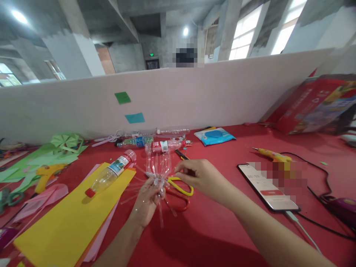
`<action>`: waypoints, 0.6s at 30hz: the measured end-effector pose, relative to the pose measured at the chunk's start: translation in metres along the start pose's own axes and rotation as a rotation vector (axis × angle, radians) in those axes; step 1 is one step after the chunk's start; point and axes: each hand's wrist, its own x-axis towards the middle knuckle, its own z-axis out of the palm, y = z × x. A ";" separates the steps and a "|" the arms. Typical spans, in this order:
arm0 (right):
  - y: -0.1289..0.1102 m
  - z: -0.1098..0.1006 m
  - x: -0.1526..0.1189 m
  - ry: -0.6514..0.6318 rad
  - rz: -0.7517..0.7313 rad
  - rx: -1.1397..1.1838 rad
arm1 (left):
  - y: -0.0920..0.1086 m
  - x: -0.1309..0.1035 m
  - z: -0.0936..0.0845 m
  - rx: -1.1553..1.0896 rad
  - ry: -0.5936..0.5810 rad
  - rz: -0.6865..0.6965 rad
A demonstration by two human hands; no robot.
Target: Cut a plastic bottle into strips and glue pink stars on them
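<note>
Many clear strips [161, 218] splay from the cut plastic bottle [159, 182].

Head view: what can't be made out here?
All in the head view:
- Scissors with yellow-and-red handles: blades hidden by the left hand and the clear plastic bottle cut into strips.
- Right hand: fingertips too small to tell whether they grip a strip.
- Yellow glue gun: rear pixelated.
- Black-edged phone: screen partly pixelated.
- Red printed box: cut off by right edge.
</note>
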 end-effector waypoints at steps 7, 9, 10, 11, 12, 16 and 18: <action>0.003 0.016 0.000 0.019 -0.009 0.052 | 0.003 -0.003 0.006 0.023 -0.026 -0.029; 0.003 0.019 0.001 0.029 0.015 0.080 | 0.003 -0.004 0.007 0.031 -0.043 -0.035; 0.003 0.019 0.001 0.032 0.018 0.097 | 0.003 -0.004 0.007 0.033 -0.048 -0.041; 0.002 0.020 0.001 0.035 0.017 0.112 | 0.003 -0.004 0.006 0.032 -0.051 -0.050; 0.002 0.020 0.001 0.040 0.013 0.125 | 0.002 -0.004 0.005 0.024 -0.053 -0.058; -0.001 0.020 0.000 0.034 0.000 0.146 | -0.001 -0.001 0.000 -0.002 -0.087 -0.062; -0.001 0.022 -0.001 -0.004 -0.016 0.148 | -0.003 -0.001 -0.002 -0.009 -0.123 -0.059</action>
